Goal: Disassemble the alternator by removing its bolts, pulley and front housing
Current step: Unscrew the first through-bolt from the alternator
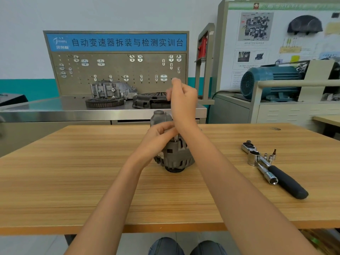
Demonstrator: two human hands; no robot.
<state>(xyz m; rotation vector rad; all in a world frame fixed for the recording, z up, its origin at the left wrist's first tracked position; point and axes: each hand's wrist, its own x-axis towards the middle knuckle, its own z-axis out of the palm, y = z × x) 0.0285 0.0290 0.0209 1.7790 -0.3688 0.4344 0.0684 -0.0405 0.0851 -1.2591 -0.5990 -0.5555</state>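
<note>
The grey alternator [174, 155] stands on end at the middle of the wooden table [73, 172], its pulley underneath. My left hand [158, 137] grips the alternator's upper part, fingertips curled beside a thin bolt [174, 138] that sticks up from the housing. Above the alternator my right hand [182, 100] is raised, with its fingers curled and pinched together. Its wrist hides the bolt's upper length, so the bolt seems to run up into that pinch. The alternator's top behind my hands is blurred.
A ratchet wrench [276, 170] with a black handle lies at the right of the table, with a loose socket [272, 178] and several small bits [270, 156] beside it. Behind the table, a steel bench [55, 107] carries gearbox parts and a pegboard. A blue motor [270, 83] sits at the right.
</note>
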